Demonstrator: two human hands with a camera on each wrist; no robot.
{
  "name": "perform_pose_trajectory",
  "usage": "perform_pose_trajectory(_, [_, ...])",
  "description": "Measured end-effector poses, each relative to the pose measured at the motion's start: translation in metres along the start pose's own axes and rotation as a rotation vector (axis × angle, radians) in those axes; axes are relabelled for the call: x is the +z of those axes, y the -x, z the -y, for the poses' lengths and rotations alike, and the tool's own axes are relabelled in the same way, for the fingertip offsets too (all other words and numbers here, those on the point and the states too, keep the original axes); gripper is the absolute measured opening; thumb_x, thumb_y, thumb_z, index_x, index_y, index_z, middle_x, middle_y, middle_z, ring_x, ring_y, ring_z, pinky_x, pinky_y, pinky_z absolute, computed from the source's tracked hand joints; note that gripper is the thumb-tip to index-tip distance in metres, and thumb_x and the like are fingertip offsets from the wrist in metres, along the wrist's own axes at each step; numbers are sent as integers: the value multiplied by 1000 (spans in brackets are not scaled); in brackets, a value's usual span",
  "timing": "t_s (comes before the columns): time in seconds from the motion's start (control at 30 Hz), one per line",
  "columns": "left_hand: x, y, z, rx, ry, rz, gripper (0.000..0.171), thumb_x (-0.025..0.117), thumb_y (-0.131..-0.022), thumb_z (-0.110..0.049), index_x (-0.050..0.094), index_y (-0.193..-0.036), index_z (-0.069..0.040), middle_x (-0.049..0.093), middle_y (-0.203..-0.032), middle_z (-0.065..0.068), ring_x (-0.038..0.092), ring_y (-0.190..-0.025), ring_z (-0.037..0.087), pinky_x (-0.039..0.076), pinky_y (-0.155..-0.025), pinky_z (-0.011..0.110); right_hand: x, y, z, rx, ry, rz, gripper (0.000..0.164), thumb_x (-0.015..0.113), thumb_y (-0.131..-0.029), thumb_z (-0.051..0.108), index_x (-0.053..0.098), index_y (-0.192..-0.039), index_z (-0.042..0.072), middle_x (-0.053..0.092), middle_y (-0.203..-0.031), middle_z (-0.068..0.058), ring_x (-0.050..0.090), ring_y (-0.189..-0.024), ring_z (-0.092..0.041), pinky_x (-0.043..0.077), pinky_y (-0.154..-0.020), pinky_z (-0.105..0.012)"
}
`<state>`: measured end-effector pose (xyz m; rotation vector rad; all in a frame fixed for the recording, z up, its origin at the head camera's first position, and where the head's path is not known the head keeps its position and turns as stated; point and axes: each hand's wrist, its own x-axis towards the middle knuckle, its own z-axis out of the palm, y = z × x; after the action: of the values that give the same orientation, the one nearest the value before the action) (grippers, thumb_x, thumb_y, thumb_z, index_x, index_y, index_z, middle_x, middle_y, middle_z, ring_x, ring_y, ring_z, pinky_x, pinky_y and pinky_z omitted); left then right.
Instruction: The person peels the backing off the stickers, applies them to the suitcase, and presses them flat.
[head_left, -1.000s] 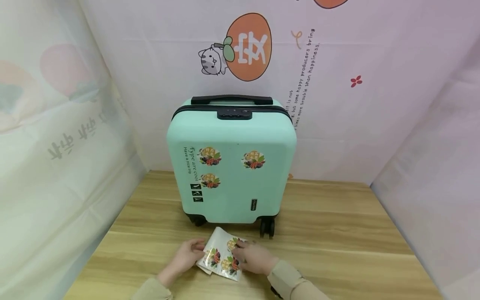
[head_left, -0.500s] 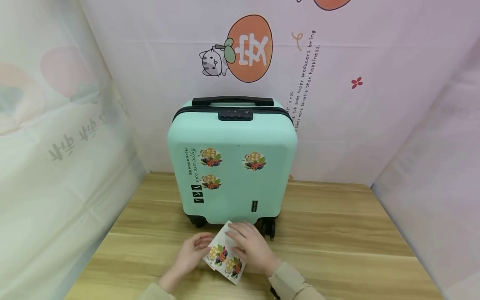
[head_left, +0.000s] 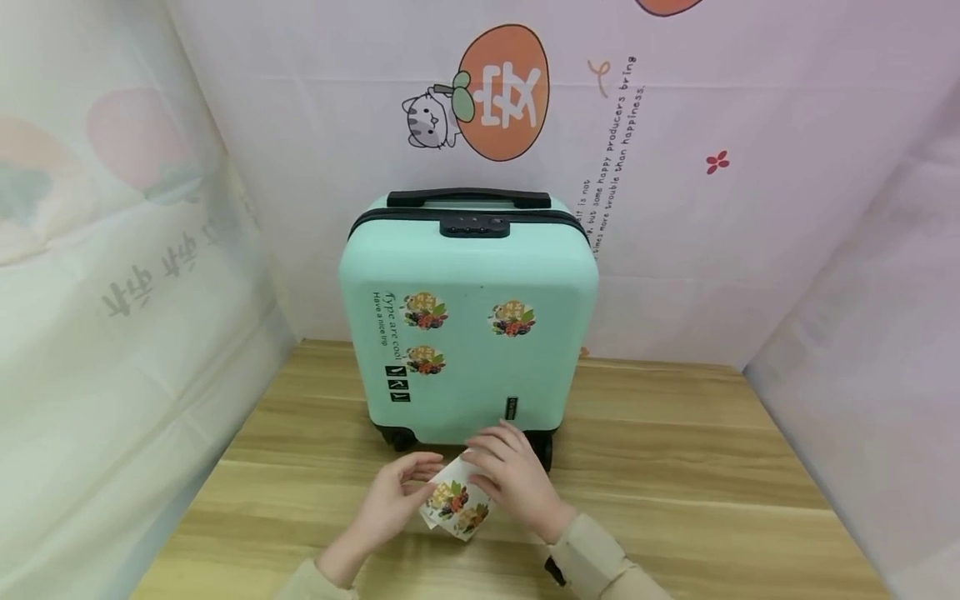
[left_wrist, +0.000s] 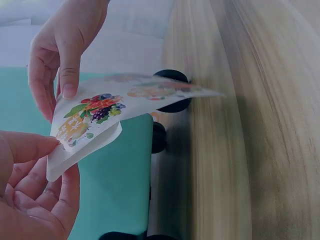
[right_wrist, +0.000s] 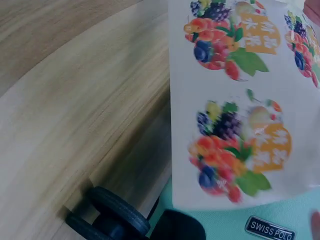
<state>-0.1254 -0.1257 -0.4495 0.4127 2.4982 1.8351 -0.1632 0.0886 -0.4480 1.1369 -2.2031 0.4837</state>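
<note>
A white sticker sheet [head_left: 459, 493] printed with fruit clusters is held up in front of the mint-green suitcase [head_left: 465, 271]. My left hand [head_left: 392, 502] pinches its left edge, thumb on top and fingers beneath. On the opposite side my right hand [head_left: 517, 477] holds the upper edge, its thumb pressed on the face in the left wrist view. There the sheet [left_wrist: 97, 110] bends, with one edge folded under. The right wrist view shows its printed face [right_wrist: 220, 87] close up. Three matching fruit stickers, one being a sticker [head_left: 513, 318] at upper right, are on the suitcase front.
The suitcase stands upright on a wooden table [head_left: 660, 467], its black handle [head_left: 468, 198] on top. A black wheel [right_wrist: 107, 215] sits near the sheet. Behind and at the sides hang printed cloth walls [head_left: 675, 250].
The sheet has risen from low over the table toward the suitcase's lower front, tilting. My right hand has moved up to its top edge, and my left hand has moved slightly up and right.
</note>
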Motion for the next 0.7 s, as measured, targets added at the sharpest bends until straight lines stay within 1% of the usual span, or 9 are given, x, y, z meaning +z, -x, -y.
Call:
perform_pose_trajectory(0.07, [-1, -1, -4, 11, -1, 8, 34, 62, -85, 4, 58, -119, 6, 65, -111, 22, 62, -100, 33, 53, -76, 21, -1, -2, -1, -23, -9, -29, 32, 82, -71, 18, 70, -100, 19, 66, -108, 2, 58, -107, -18, 39, -104, -47])
perform_pose_trajectory(0.13, [-1, -1, -7, 16, -24, 14, 34, 62, -85, 2, 58, -119, 5, 66, -110, 19, 64, -98, 28, 53, -75, 21, -1, -4, -1, -44, -17, -43, 27, 81, -72, 16, 71, -97, 19, 67, -102, 3, 59, -101, -16, 42, -101, -42])
perform_pose_trajectory(0.23, [-1, -1, -11, 12, -43, 32, 33, 63, -86, 0, 59, -119, 2, 67, -110, 17, 65, -97, 25, 52, -74, 21, -3, -5, -2, -76, -33, -43, 22, 81, -72, 14, 71, -92, 17, 67, -95, 4, 60, -91, -12, 49, -85, -31])
perform_pose_trajectory(0.3, [-1, -1, -13, 22, -43, 45, 31, 63, -87, -1, 60, -118, 2, 67, -110, 18, 65, -97, 24, 53, -75, 21, -5, -5, -2, -87, -39, -42, 20, 81, -72, 13, 71, -89, 16, 67, -91, 4, 60, -84, -11, 50, -76, -26])
perform_pose_trajectory(0.37, [0, -2, -14, 36, -41, 56, 28, 62, -89, -3, 61, -116, 2, 67, -110, 18, 64, -97, 25, 53, -75, 22, -8, -4, -3, -84, -41, -39, 19, 81, -71, 11, 71, -87, 15, 66, -88, 4, 61, -80, -9, 49, -70, -23])
perform_pose_trajectory(0.5, [4, -10, -16, 69, -29, 76, 25, 62, -91, -9, 63, -114, -1, 66, -112, 17, 64, -100, 27, 53, -80, 24, -17, -2, -7, -49, -52, -52, 18, 81, -69, 9, 72, -84, 14, 66, -84, 5, 61, -75, -8, 50, -68, -21])
perform_pose_trajectory(0.57, [5, -14, -17, 85, -29, 69, 24, 63, -91, -10, 64, -113, -2, 66, -112, 17, 63, -101, 29, 52, -82, 23, -20, -1, -10, -25, -68, -66, 18, 81, -69, 9, 72, -83, 14, 67, -83, 5, 61, -74, -8, 50, -67, -21])
perform_pose_trajectory(0.63, [5, -18, -18, 121, -40, 55, 23, 63, -90, -9, 65, -113, -3, 65, -112, 17, 62, -100, 30, 53, -82, 24, -23, 1, -14, -5, -85, -82, 18, 81, -69, 7, 71, -83, 13, 67, -83, 5, 61, -73, -8, 49, -66, -22])
perform_pose_trajectory(0.7, [4, -21, -19, 170, -87, 35, 24, 63, -90, -8, 65, -113, -5, 65, -113, 15, 62, -100, 29, 53, -82, 26, -27, 1, -17, 0, -93, -102, 20, 82, -67, 5, 72, -83, 12, 67, -84, 3, 61, -73, -9, 50, -66, -22])
